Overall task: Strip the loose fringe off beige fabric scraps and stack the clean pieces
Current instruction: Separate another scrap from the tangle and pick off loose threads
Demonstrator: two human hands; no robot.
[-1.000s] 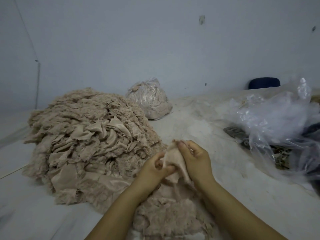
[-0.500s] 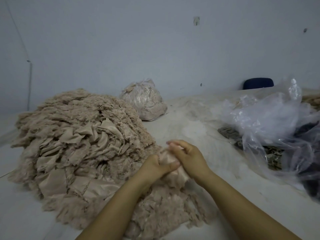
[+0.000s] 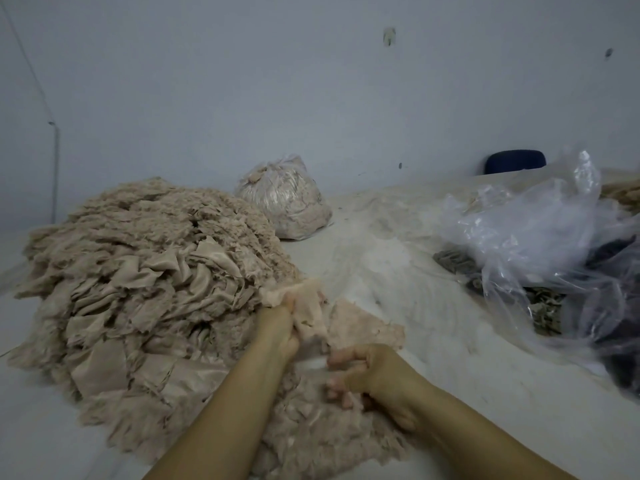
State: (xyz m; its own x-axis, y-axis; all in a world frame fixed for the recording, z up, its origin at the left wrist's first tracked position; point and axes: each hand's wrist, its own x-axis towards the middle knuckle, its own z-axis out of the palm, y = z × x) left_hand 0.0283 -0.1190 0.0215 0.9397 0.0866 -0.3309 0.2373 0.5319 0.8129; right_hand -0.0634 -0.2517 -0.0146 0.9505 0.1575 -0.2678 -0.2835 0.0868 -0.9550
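Across your worktop (image 3: 398, 271) from you stands a tied clear bag (image 3: 284, 199) stuffed with pale material, close to the blue-grey wall (image 3: 311, 81). To your right lies a crumpled clear plastic sheet (image 3: 526, 237), with grey-green scraps (image 3: 545, 306) and something dark beneath it. Behind that you can see the top of a dark blue chair back (image 3: 515, 161). A thin cable (image 3: 24, 53) runs down the wall at your far left.

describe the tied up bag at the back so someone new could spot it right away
Start at the big heap of beige fabric scraps on the left of the white table. Just behind its far right edge, near the grey wall, sits a rounded clear plastic bag stuffed with beige material. Unlike the loose crumpled plastic bags on the right, it is packed full and gathered at the top.
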